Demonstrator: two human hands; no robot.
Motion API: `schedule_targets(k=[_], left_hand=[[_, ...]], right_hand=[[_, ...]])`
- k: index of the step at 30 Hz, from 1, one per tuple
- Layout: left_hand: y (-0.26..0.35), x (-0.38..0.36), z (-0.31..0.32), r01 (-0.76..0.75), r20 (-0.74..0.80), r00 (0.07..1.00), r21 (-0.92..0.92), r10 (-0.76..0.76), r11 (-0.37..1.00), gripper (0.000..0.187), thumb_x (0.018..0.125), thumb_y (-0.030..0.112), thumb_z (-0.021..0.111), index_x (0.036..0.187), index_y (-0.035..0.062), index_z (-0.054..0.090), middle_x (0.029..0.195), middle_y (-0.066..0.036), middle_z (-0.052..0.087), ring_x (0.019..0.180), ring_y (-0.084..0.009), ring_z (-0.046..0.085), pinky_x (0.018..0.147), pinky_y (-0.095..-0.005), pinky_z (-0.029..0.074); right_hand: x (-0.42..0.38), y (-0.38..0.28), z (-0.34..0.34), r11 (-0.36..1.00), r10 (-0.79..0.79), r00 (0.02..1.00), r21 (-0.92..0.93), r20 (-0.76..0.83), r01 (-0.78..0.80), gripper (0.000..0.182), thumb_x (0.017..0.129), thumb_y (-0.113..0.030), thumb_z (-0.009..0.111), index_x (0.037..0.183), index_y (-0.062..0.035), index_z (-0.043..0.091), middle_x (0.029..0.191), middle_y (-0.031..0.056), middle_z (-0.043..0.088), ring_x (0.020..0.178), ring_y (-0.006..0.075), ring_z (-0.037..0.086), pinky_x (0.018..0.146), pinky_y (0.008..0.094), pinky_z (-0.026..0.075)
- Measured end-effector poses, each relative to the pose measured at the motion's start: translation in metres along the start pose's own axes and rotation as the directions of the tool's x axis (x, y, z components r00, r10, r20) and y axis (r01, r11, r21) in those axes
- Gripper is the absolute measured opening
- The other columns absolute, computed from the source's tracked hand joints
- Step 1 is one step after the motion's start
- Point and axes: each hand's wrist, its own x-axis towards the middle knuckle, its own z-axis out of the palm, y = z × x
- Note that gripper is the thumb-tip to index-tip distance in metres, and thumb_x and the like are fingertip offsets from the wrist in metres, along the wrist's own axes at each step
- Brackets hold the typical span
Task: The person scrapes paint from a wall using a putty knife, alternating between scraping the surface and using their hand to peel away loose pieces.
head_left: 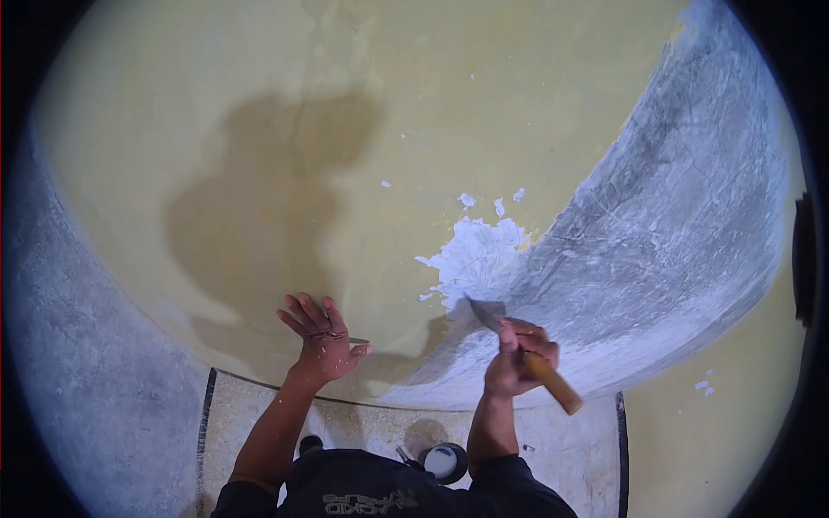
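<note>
My right hand grips a putty knife with a wooden handle. Its pointed metal blade lies against the wall, at the lower edge of a bright white patch. My left hand rests on the yellow wall with its fingers spread. Beside its thumb shows a thin grey sliver; I cannot make out what it is or whether the hand holds it. Small pale flecks dot the back of that hand.
Bare grey plaster covers the wall to the right. On the floor below, a dark bucket with whitish contents stands near my body. White chips mark the far right surface. My shadow falls on the wall at left.
</note>
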Motion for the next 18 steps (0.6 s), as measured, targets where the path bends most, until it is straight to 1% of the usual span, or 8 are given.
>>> schedule_targets(k=[3,4,6,9,11,13,16,18], left_hand=[[0.002,0.004,-0.002,0.000,0.016,1.000,0.032,-0.001,0.999,0.129,0.076,0.060,0.065,0.140,-0.0077,-0.023,0.133,-0.047,-0.032,0.122,-0.0667,-0.030,0.089,-0.0777,-0.015],[0.001,0.003,-0.003,0.006,0.038,0.999,0.038,-0.007,0.999,0.129,0.076,0.060,0.065,0.140,-0.0082,-0.023,0.133,-0.048,-0.031,0.122,-0.0667,-0.030,0.089,-0.0775,-0.015],[0.000,0.004,-0.004,-0.005,0.020,1.000,0.038,0.004,0.999,0.129,0.076,0.061,0.065,0.140,-0.0084,-0.023,0.133,-0.048,-0.031,0.122,-0.0669,-0.030,0.089,-0.0775,-0.015],[-0.001,0.002,0.001,0.001,-0.004,1.000,0.019,-0.001,1.000,0.128,0.075,0.061,0.064,0.141,-0.0071,-0.022,0.134,-0.046,-0.032,0.122,-0.0667,-0.030,0.088,-0.0787,-0.015],[-0.002,0.002,0.002,0.007,-0.012,1.000,-0.002,-0.007,1.000,0.127,0.075,0.061,0.064,0.143,-0.0056,-0.020,0.136,-0.044,-0.033,0.123,-0.0664,-0.030,0.086,-0.0801,-0.014],[0.000,0.001,0.001,0.016,0.001,1.000,-0.017,-0.016,1.000,0.126,0.076,0.061,0.063,0.142,-0.0064,-0.020,0.135,-0.044,-0.033,0.122,-0.0667,-0.030,0.086,-0.0799,-0.015],[-0.002,0.001,0.001,0.003,0.009,1.000,-0.019,-0.003,1.000,0.126,0.076,0.061,0.063,0.142,-0.0070,-0.020,0.135,-0.045,-0.033,0.122,-0.0668,-0.030,0.086,-0.0798,-0.015],[-0.002,0.002,0.002,-0.004,-0.009,1.000,-0.013,0.004,1.000,0.126,0.076,0.062,0.063,0.142,-0.0069,-0.020,0.135,-0.044,-0.033,0.122,-0.0669,-0.030,0.086,-0.0798,-0.015]], right_hand=[[0.001,-0.001,-0.014,0.983,-0.024,0.947,-0.164,0.321,0.080,0.026,0.080,0.004,0.069,0.087,-0.0033,0.044,0.079,0.0167,0.061,0.073,0.0239,0.064,0.069,0.0401,0.058],[-0.003,-0.001,-0.013,0.982,-0.019,0.950,-0.171,0.313,0.076,0.026,0.080,0.004,0.069,0.087,-0.0033,0.044,0.079,0.0167,0.061,0.073,0.0239,0.064,0.069,0.0401,0.058],[-0.008,0.009,-0.004,1.000,0.021,0.994,-0.020,0.109,-0.019,0.023,0.078,0.002,0.072,0.082,-0.0018,0.050,0.073,0.0162,0.065,0.071,0.0251,0.067,0.066,0.0352,0.056],[-0.002,0.006,-0.014,0.998,-0.025,0.979,-0.057,0.204,0.037,0.025,0.078,0.004,0.071,0.082,-0.0029,0.048,0.074,0.0170,0.065,0.071,0.0255,0.067,0.067,0.0364,0.057],[0.003,0.004,-0.007,0.998,0.056,0.998,0.014,0.032,-0.056,0.023,0.078,0.004,0.071,0.082,-0.0024,0.049,0.074,0.0168,0.065,0.071,0.0255,0.067,0.066,0.0369,0.057],[-0.009,0.010,-0.005,0.994,-0.090,0.979,-0.051,0.181,0.101,0.021,0.077,0.007,0.070,0.083,-0.0015,0.052,0.074,0.0167,0.065,0.070,0.0257,0.068,0.065,0.0368,0.058],[-0.009,0.006,-0.012,0.992,-0.039,0.972,-0.111,0.232,0.067,0.028,0.078,0.010,0.067,0.087,-0.0039,0.044,0.078,0.0164,0.061,0.070,0.0233,0.063,0.065,0.0353,0.056],[-0.010,0.012,-0.004,1.000,-0.008,0.986,-0.019,0.168,0.011,0.028,0.077,0.011,0.067,0.086,-0.0041,0.045,0.077,0.0166,0.061,0.069,0.0233,0.063,0.066,0.0356,0.057]])
